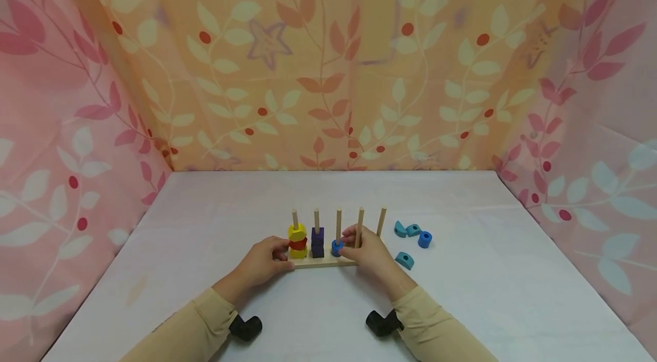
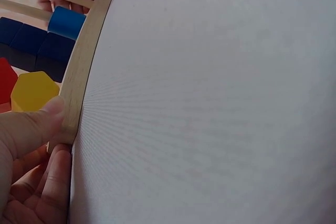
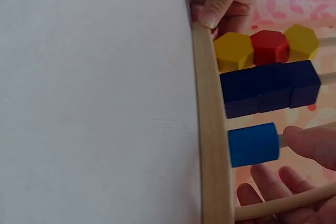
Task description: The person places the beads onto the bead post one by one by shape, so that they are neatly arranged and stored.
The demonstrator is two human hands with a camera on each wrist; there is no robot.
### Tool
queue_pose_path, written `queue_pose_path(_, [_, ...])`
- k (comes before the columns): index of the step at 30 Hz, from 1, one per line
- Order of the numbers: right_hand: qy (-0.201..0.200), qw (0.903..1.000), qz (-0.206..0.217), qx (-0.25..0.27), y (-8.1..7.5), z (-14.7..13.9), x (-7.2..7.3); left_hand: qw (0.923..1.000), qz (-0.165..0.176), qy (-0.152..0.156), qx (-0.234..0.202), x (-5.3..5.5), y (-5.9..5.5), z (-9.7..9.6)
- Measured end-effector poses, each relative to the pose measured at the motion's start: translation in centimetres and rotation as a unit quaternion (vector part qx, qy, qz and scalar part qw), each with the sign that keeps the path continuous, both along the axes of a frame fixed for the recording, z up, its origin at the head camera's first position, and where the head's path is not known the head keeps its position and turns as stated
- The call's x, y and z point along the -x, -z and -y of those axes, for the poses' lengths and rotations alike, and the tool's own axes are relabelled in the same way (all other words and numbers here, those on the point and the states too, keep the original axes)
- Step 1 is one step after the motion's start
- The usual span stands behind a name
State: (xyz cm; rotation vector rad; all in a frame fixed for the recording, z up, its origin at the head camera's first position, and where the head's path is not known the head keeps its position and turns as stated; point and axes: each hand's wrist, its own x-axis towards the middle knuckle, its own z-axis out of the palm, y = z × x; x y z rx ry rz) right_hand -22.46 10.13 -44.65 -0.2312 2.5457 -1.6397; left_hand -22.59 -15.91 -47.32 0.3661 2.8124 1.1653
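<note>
A wooden stacking base (image 1: 323,263) with upright pegs stands in front of me. My left hand (image 1: 265,259) grips its left end, the thumb (image 2: 52,109) on the top face. On the first peg sit yellow blocks with a red block (image 3: 269,46) between them. Dark blue square blocks (image 3: 270,88) fill the lower part of the second. A blue cylinder (image 3: 253,144) rests low on the third peg, against the base. My right hand (image 1: 372,251) is around this cylinder, thumb tip close to the peg just above it, fingers loosely spread behind the fourth peg (image 1: 359,231).
Right of the base lie another blue cylinder (image 1: 425,239) and teal half-round blocks, two at the back (image 1: 400,229) and one nearer (image 1: 404,260). The fifth peg (image 1: 382,220) carries no visible block. Patterned cloth (image 1: 328,65) walls in the white table (image 1: 328,316).
</note>
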Motion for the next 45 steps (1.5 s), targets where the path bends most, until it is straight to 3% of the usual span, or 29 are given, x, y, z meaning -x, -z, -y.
queue_pose_path(3, [-0.018, 0.9998, -0.012, 0.004, -0.3, -0.6, -0.2, 1.0, 0.0, 0.0, 0.0, 0.0, 0.0, 0.0])
queue_pose_path(14, [-0.027, 0.9995, 0.005, 0.017, -2.3, -3.3, -1.7, 1.0, 0.007, 0.0, 0.002, -0.1, -0.1, -0.3])
queue_pose_path(21, [-0.067, 0.9976, -0.002, 0.018, -3.3, -5.0, -2.2, 0.9999, 0.01, -0.003, 0.001, 0.0, -0.1, -0.2])
queue_pose_path(25, [-0.069, 0.9975, -0.004, 0.015, -3.9, -6.4, -2.3, 0.9999, 0.013, -0.001, 0.003, 0.0, 0.0, -0.2])
queue_pose_path(31, [-0.036, 0.9992, -0.011, 0.01, -4.5, -9.0, -2.2, 1.0, 0.006, 0.003, -0.001, 0.1, 0.4, -0.1])
queue_pose_path(35, [0.008, 0.9998, -0.014, -0.008, -4.7, -10.9, -1.8, 1.0, 0.006, 0.003, -0.003, 0.2, 0.4, 0.0])
queue_pose_path(45, [0.095, 0.9939, 0.008, -0.056, -3.4, -15.4, -0.3, 0.9999, 0.002, 0.006, -0.01, 0.0, 0.3, 0.0])
